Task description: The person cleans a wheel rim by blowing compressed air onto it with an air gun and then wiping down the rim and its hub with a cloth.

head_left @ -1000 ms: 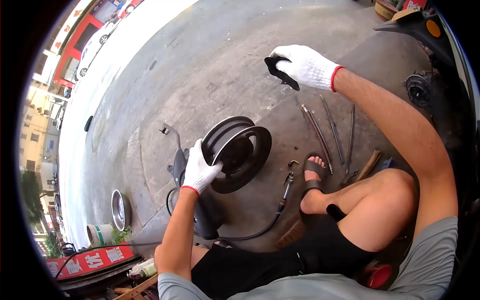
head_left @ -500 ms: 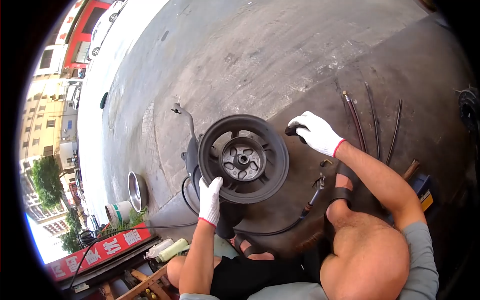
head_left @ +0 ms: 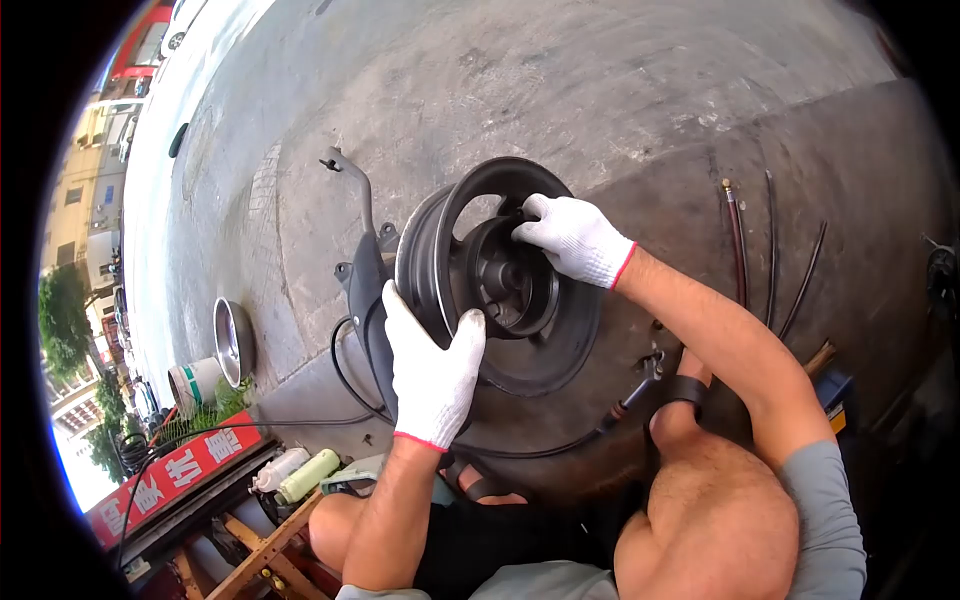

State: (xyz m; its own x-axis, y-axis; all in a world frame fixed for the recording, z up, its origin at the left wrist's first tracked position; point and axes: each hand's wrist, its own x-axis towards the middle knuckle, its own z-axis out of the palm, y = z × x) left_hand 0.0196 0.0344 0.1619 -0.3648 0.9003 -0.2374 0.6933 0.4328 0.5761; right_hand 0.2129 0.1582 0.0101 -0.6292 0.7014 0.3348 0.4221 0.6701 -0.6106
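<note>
A dark wheel rim (head_left: pixel 583 345) is tilted up in front of me, its spokes and deep round hub facing right. My left hand (head_left: pixel 432 372), in a white glove with a red cuff, is closed on the rim's lower left side, thumb on the near edge and fingers along the outside. My right hand (head_left: pixel 578 238), gloved the same way, has its fingers curled together at the upper edge of the hub. A dark bit shows by these fingertips, but I cannot make out what it is. Behind the rim on the left is a dark part with a bent metal pipe (head_left: pixel 362 190).
An air hose with a metal nozzle (head_left: pixel 643 380) lies near my foot. Several thin hoses (head_left: pixel 772 245) are on the floor at right. At left stand a metal basin (head_left: pixel 234 342) and a white bucket (head_left: pixel 195 387). Bottles (head_left: pixel 307 476) sit by a wooden frame (head_left: pixel 265 552).
The rim has tipped up from facing me to facing right. My right hand, which held a small black piece off to the right, has moved left to the hub. The view has shifted.
</note>
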